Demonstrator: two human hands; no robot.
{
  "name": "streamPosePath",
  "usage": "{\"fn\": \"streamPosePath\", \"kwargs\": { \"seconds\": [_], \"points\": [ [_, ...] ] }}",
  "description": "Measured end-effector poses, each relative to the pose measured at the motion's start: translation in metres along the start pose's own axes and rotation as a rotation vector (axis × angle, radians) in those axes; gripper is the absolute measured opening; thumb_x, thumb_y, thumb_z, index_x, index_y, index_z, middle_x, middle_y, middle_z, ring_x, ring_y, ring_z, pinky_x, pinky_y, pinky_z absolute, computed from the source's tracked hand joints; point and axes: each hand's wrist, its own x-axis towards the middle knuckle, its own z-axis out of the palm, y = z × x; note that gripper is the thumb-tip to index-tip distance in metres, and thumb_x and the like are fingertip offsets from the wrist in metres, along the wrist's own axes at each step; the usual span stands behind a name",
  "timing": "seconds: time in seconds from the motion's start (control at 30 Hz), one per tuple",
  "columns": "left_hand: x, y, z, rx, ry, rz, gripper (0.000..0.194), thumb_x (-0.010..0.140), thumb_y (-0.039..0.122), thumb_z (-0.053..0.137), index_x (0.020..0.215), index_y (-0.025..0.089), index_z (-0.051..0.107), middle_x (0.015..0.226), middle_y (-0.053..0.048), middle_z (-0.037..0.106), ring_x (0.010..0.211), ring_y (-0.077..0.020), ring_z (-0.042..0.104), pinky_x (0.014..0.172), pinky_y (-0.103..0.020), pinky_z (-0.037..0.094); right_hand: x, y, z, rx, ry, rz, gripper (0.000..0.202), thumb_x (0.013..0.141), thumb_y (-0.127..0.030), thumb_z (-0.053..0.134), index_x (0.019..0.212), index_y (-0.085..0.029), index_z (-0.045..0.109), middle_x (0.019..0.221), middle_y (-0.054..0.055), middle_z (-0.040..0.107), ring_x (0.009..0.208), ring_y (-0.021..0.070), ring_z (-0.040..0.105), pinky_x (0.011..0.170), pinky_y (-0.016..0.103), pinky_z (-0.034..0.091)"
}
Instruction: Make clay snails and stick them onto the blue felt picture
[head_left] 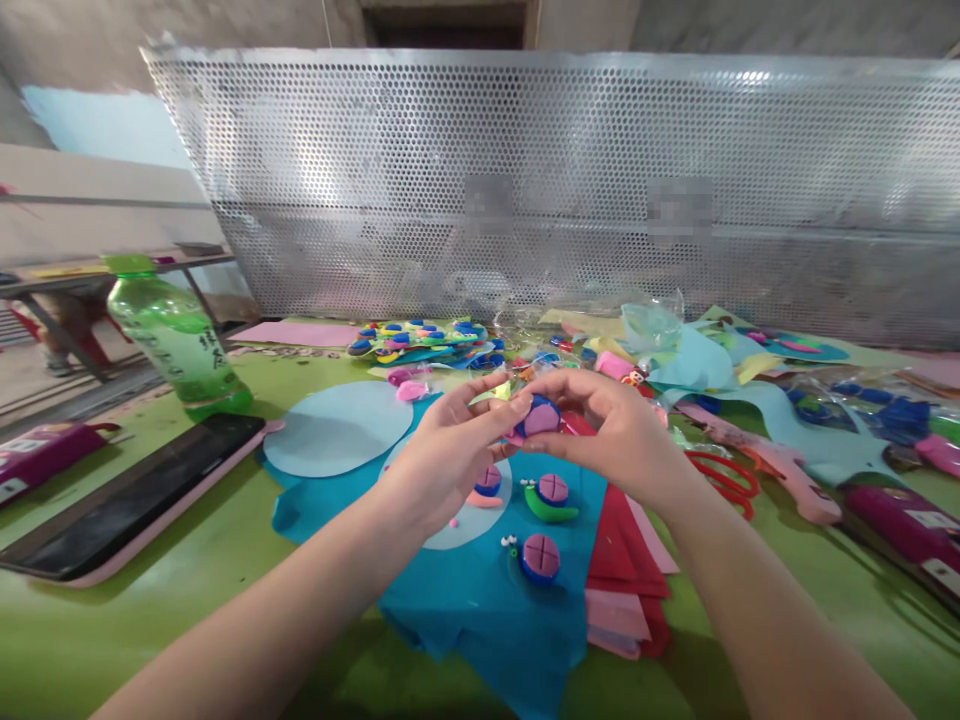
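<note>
A small blue and purple clay snail shell (541, 416) is up off the table, pinched between both my hands. My left hand (442, 455) grips its left side with thumb and fingers, and my right hand (604, 425) closes on its right side. Pink clay shows at its lower left edge; my fingers hide the rest. Below lie a green clay snail (551, 500) and a dark clay snail (540, 558) with white eyes, both on blue paper (480, 620). A snail with an orange body (487, 488) rests on a pale round paper (457, 530), partly behind my left hand.
On the left are a green bottle (180, 350), a black phone (150, 490) and a pale blue paper oval (337, 428). Red paper (630, 560), red-handled scissors (727, 480) and a pink glue gun (780, 470) lie right. A perforated metal panel (562, 130) stands behind.
</note>
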Motion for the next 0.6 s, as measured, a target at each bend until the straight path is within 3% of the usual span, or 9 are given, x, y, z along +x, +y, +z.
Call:
{"fn": "streamPosePath", "kwargs": {
  "seconds": [0.2,0.37,0.6],
  "points": [
    [-0.0003,-0.0018,-0.0012,-0.01,-0.01,0.003,0.031,0.069,0.016,0.069,0.098,0.015,0.056,0.08,-0.004,0.064,0.066,-0.0119,0.058,0.064,-0.026,0.043,0.0021,0.002,-0.0016,0.027,0.016,-0.035,0.019,0.074,-0.028,0.065,0.091,-0.021,0.063,0.09,0.002,0.065,0.087,0.0168,0.059,0.077,0.031,0.047],
    [-0.0025,0.0,0.0009,-0.02,-0.001,-0.02,0.033,0.067,0.014,0.07,0.097,0.014,0.056,0.075,-0.003,0.063,0.063,-0.0113,0.057,0.061,-0.024,0.041,0.004,0.0032,-0.0041,0.085,-0.005,-0.014,0.018,0.071,-0.026,0.068,0.089,-0.02,0.066,0.086,0.001,0.066,0.083,0.0156,0.06,0.077,0.03,0.047],
    [-0.0044,0.0033,0.0048,0.015,-0.039,-0.013,0.02,0.081,0.014,0.058,0.101,0.014,0.055,0.088,-0.004,0.063,0.076,-0.0119,0.056,0.07,-0.025,0.041,-0.0014,-0.0034,-0.0064,0.106,-0.036,0.036,0.014,0.08,-0.022,0.058,0.091,-0.024,0.065,0.094,-0.001,0.064,0.087,0.0123,0.058,0.077,0.023,0.046]
  ]
}}
